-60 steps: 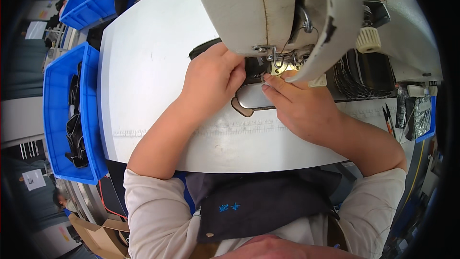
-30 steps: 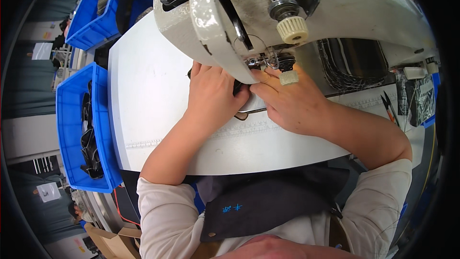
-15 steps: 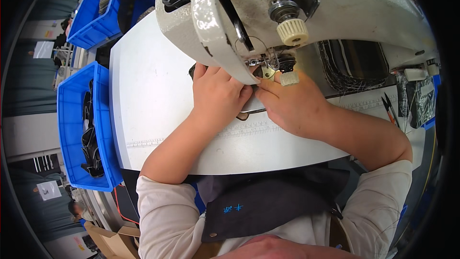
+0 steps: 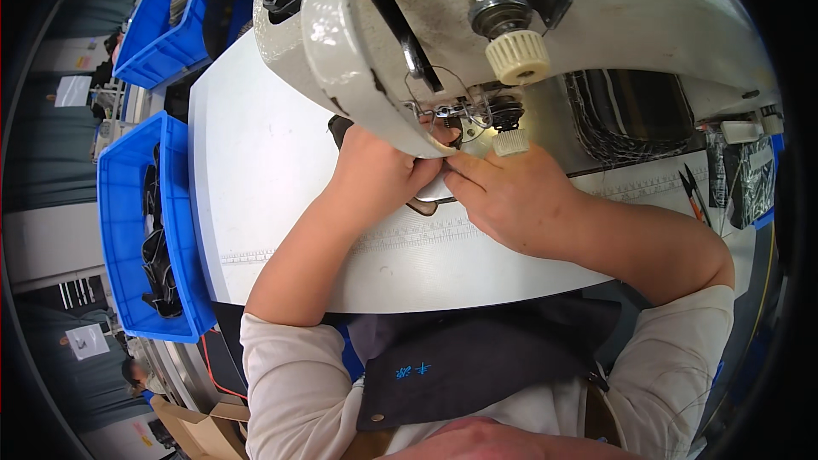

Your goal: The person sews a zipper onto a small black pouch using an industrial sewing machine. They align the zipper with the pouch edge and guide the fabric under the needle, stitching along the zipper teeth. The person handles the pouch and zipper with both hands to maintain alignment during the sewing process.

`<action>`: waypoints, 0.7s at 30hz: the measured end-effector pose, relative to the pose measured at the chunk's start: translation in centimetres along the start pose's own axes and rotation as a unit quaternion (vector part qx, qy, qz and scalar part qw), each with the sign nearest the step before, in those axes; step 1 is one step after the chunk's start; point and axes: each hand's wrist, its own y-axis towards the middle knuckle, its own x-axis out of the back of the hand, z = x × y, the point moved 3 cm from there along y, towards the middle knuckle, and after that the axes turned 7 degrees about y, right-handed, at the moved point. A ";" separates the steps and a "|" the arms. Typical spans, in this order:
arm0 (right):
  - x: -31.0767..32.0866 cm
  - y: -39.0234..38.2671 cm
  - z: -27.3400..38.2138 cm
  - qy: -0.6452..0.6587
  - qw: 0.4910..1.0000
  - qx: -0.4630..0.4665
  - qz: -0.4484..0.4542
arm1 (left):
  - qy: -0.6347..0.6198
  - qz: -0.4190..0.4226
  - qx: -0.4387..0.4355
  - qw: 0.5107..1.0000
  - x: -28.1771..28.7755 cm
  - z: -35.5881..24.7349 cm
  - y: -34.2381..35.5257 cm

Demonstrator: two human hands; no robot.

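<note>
A white sewing machine [image 4: 332, 43] arches over both my hands, its needle area partly hidden by the curved guard. A dark fabric piece lies beneath my fingers; its brown-edged tip [image 4: 423, 207] pokes out below, and a dark corner [image 4: 338, 129] shows beyond my left hand. My left hand [image 4: 375, 172] is closed on the fabric, thumb bent toward the needle, fingertips mostly hidden. From the right, my right hand [image 4: 515, 200] pinches the fabric's edge beside the presser foot [image 4: 456, 132], its thumb and forefinger almost meeting my left thumb.
A stack of dark fabric pieces [image 4: 630, 115] lies on the machine bed at right. Thread snips [image 4: 694, 194] and plastic-wrapped items [image 4: 750, 179] are farther right. A blue bin [image 4: 111, 230] with dark pieces stands left of the white table [image 4: 247, 162]; another blue bin [image 4: 153, 51] is behind it.
Both hands have shifted slightly left in the picture, the left one more. The machine also appears shifted left and slightly lower. My left hand's grip has drawn in closer to the needle.
</note>
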 end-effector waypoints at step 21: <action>0.7 0.8 0.4 0.016 1.000 0.015 0.016 | 0.023 -0.019 -0.066 0.997 0.2 -0.2 -0.6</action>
